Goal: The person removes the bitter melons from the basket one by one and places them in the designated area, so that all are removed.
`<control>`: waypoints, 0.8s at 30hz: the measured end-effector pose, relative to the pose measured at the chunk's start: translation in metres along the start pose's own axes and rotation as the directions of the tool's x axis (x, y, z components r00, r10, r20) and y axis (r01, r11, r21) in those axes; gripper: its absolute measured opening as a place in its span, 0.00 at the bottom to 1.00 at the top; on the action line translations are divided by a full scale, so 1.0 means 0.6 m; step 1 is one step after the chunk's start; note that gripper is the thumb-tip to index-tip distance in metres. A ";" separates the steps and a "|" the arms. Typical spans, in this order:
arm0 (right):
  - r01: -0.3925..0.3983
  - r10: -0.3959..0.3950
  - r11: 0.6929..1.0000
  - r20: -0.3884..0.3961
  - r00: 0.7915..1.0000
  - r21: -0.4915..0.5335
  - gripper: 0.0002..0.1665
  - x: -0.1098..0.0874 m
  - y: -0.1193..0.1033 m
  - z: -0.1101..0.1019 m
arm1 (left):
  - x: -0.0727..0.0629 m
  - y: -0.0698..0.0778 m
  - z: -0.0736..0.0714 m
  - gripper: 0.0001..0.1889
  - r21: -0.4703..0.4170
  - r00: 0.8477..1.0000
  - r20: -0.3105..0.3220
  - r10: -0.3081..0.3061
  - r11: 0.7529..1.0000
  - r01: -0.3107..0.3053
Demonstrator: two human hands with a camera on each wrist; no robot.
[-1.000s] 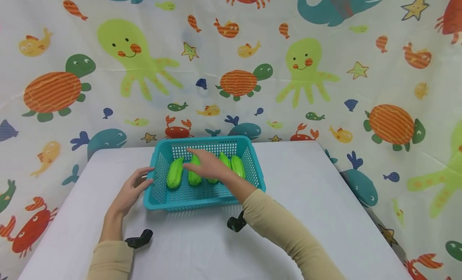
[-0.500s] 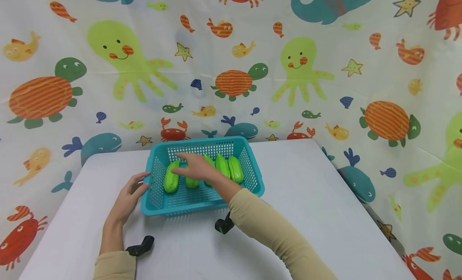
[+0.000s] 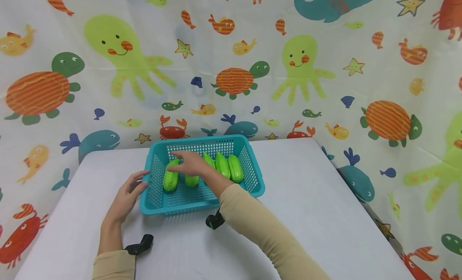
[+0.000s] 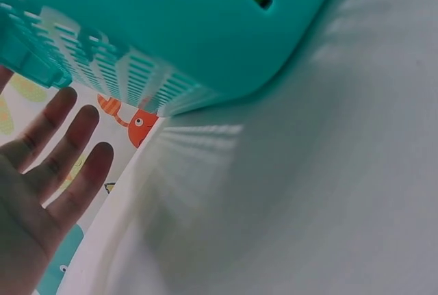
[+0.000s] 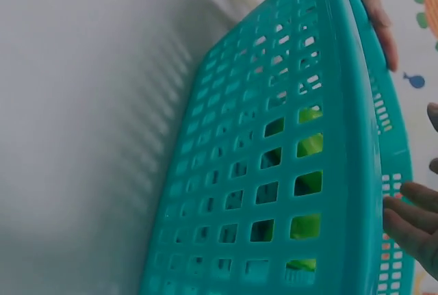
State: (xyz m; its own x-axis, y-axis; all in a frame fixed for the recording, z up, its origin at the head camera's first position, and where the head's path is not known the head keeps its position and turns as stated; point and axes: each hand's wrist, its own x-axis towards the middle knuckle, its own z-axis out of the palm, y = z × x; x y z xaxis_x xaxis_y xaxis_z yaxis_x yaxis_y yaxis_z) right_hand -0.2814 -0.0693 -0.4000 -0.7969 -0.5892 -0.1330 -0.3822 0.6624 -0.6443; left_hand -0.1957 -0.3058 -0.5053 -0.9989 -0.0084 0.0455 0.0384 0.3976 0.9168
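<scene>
A turquoise plastic basket (image 3: 169, 209) with latticed walls stands on the white table and holds several glossy, bright-green elongated vegetables. My right hand (image 3: 191, 163) hovers over its left half, thumb and forefinger spread apart, nothing between them. Below the hand, the leftmost green vegetable (image 3: 170, 180) lies close to the thumb, and the neighbouring vegetable (image 3: 191, 181) is partly covered by the hand. At the basket's left rim, my left hand (image 3: 127, 195) has its fingertips right at the edge; its fingers (image 4: 82, 182) look extended in the left wrist view.
Two more green vegetables (image 3: 236, 169) lie toward the basket's right end. Black wrist cameras (image 3: 140, 245) stick out from both forearms over the table (image 3: 303, 191). A fabric backdrop (image 3: 252, 51) with printed sea animals hangs behind the table's far edge.
My right hand has moved left over the basket, from above the second vegetable toward the leftmost one. My left hand stays at the left rim. The head view has shifted slightly.
</scene>
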 end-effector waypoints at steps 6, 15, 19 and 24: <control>-0.017 0.017 1.000 0.042 0.999 -0.009 0.41 0.017 0.001 0.002 | -0.002 -0.001 -0.003 0.30 -0.002 1.000 0.004 0.004 1.000 -0.004; -0.087 0.083 0.991 0.048 0.995 0.098 0.40 0.034 -0.003 0.010 | -0.003 0.003 -0.003 0.31 0.015 1.000 0.006 0.019 1.000 -0.019; -0.129 0.124 0.985 0.045 0.991 0.115 0.41 0.040 -0.006 0.016 | -0.001 0.002 -0.007 0.31 0.023 1.000 0.006 0.015 1.000 -0.015; -0.191 0.189 0.974 0.025 0.982 0.124 0.42 0.050 -0.008 0.024 | -0.002 0.000 -0.008 0.31 0.022 1.000 0.008 0.012 1.000 -0.012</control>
State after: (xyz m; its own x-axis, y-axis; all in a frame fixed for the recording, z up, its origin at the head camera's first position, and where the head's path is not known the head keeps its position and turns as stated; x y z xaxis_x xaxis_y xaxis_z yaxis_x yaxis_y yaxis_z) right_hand -0.2967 -0.0966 -0.4117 -0.8429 -0.4647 -0.2714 -0.1623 0.7004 -0.6951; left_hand -0.1945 -0.3104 -0.5031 -0.9986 0.0033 0.0533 0.0498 0.4178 0.9072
